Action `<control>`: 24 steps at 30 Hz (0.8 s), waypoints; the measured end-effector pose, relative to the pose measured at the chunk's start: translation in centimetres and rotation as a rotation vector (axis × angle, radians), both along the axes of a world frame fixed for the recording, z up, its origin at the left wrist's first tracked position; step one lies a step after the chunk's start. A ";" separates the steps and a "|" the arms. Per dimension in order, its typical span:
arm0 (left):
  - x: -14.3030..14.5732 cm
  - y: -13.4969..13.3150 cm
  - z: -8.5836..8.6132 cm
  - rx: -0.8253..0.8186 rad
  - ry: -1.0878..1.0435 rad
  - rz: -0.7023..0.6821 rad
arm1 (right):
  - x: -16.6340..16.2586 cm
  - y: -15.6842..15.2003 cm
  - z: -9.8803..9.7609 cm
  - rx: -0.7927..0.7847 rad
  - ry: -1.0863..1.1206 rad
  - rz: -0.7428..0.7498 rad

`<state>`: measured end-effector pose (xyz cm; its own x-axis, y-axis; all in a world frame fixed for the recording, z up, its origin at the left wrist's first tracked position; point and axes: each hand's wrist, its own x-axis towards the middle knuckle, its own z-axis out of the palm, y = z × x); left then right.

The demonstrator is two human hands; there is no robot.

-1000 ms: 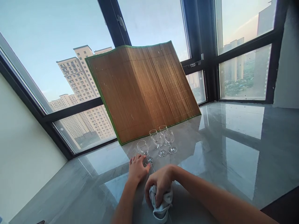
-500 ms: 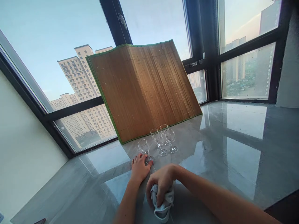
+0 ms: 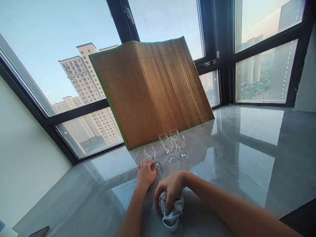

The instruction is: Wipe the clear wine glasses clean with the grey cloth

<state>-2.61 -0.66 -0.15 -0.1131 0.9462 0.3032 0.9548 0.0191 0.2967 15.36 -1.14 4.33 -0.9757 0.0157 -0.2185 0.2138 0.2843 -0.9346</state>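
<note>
Clutches a pale cloth (image 3: 176, 210) in the right hand (image 3: 170, 187), with thumb and fingers closed around its bunched folds, low and near the middle of the view. Lets the lower edge of the cloth sag out below the thumb. Cannot tell from here about contact between cloth and counter (image 3: 86, 197). Brings the right forearm (image 3: 222, 200) in from the lower right, with a bend at the wrist.

Reaches the left hand (image 3: 146, 171) forward, palm down and partly curled, to the foot of the nearest glass (image 3: 149, 152). Appears to touch that foot with thumb and fingers, just left of a thin dark seam (image 3: 161, 171) in the counter. Cannot tell the firmness of the touch, or any full grip, from this angle.

Has this glass upright on the counter, ahead of both hands and left of four more glasses (image 3: 167, 144). Shows those four upright in a close group, two in front and two behind.

Has a brown mat (image 3: 153, 95) with green edging behind the glasses, leaning toward the windows (image 3: 160, 23), with its lower edge on the counter. Looks out past dark frames (image 3: 223, 65) to pale towers (image 3: 84, 70).
</note>
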 end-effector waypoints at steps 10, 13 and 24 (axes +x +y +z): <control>0.5 -1.5 1.3 0.027 -0.235 -0.156 | -0.3 0.2 -0.4 0.108 0.010 -0.017; 1.0 -1.6 0.8 -0.172 -0.145 -0.175 | -0.6 0.6 -0.8 0.170 0.002 0.014; 0.4 -1.6 0.5 -0.282 0.175 0.009 | -1.0 1.5 -1.4 0.051 -0.037 0.151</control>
<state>-2.16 -2.29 0.33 -0.0908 0.9949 0.0446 0.9903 0.0854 0.1095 14.39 0.41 2.97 -0.9592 -0.1187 -0.2568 0.1988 0.3630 -0.9103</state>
